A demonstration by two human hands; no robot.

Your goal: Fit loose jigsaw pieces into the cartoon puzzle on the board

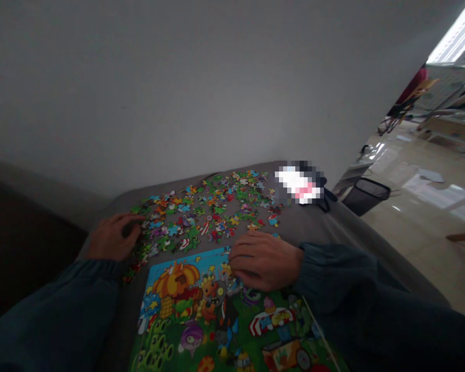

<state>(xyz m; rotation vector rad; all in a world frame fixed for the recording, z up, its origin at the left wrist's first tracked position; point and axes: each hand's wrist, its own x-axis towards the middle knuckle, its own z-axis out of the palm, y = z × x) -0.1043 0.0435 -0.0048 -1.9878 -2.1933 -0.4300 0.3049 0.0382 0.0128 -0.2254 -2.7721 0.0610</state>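
Loose jigsaw puzzle pieces (217,209) in many colours lie scattered over a grey cloth-covered surface. My left hand (114,237) is at the left edge of this spread, its thumb and index finger apart, with no piece visible between them. Nearer to me is a puzzle board (194,315) with a cartoon picture of plants, a pumpkin house and a zombie figure. Over its upper right part rests my right hand (265,261), back upward, fingers curled down together. Its fingertips are hidden, so whatever they hold cannot be made out.
A pale wall (217,93) rises behind the grey covered surface (306,227). Near its far right corner is a blurred-out white and pink item (298,183) beside a dark strap (327,199). A black mesh basket (366,196) stands on the shiny floor to the right.
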